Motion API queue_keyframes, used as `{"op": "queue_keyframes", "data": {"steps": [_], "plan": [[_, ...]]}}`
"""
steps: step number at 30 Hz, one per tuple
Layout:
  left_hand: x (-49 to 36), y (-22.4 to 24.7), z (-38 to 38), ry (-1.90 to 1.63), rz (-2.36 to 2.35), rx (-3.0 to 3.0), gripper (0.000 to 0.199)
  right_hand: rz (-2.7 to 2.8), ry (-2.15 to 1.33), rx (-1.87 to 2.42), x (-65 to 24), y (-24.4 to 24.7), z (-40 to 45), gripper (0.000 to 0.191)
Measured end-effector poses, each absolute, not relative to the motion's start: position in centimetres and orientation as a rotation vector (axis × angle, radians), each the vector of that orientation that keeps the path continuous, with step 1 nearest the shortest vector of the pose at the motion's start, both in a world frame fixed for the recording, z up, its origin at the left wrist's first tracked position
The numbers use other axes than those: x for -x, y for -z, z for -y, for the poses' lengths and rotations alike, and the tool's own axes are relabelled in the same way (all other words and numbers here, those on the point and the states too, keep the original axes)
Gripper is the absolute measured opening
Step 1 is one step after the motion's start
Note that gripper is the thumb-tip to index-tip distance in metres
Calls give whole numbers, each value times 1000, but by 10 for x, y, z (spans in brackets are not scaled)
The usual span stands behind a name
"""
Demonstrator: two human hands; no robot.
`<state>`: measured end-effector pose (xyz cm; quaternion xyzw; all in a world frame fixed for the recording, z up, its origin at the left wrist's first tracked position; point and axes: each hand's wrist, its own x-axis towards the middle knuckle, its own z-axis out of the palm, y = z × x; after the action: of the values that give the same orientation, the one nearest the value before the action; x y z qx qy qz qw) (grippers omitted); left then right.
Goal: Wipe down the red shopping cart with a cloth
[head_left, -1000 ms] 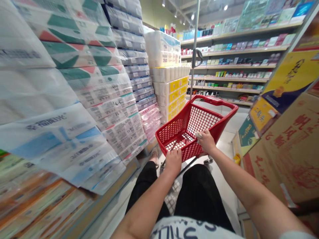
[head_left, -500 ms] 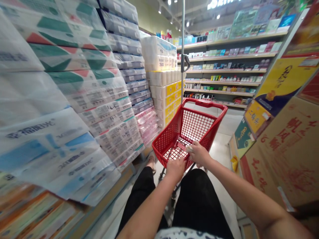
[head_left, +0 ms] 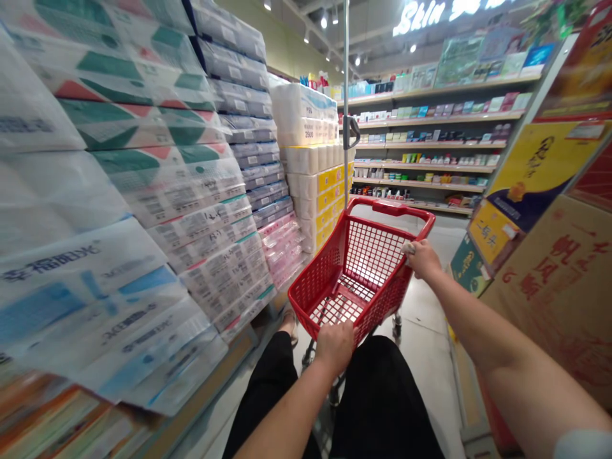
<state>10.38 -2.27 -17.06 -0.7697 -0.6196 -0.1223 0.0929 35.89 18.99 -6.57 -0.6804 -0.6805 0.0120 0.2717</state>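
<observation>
Both our hands stay well apart, clamped on the red cart [head_left: 318,280]: left hand [head_left: 335,347] on the near rim, right hand [head_left: 423,260] on the side rim, with tissue packs [head_left: 205,217] stacked to their left.

"Skin" on lit sign [head_left: 421,19], "2500" on toilet-roll pack [head_left: 306,115] (small print)

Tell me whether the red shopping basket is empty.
Empty: the red plastic shopping basket shows nothing inside, and its bare red mesh floor is visible.
</observation>
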Motion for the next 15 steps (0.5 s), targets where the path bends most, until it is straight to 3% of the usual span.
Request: {"op": "queue_keyframes", "data": {"steps": [11,15], "plan": [[-45,137,13,259,1997,2344,36,2356,18,1582,-238,95,-76,15],[-43,132,11,499,2066,2292,36,2401,-77,1449,-217,96,-63,16]]}}
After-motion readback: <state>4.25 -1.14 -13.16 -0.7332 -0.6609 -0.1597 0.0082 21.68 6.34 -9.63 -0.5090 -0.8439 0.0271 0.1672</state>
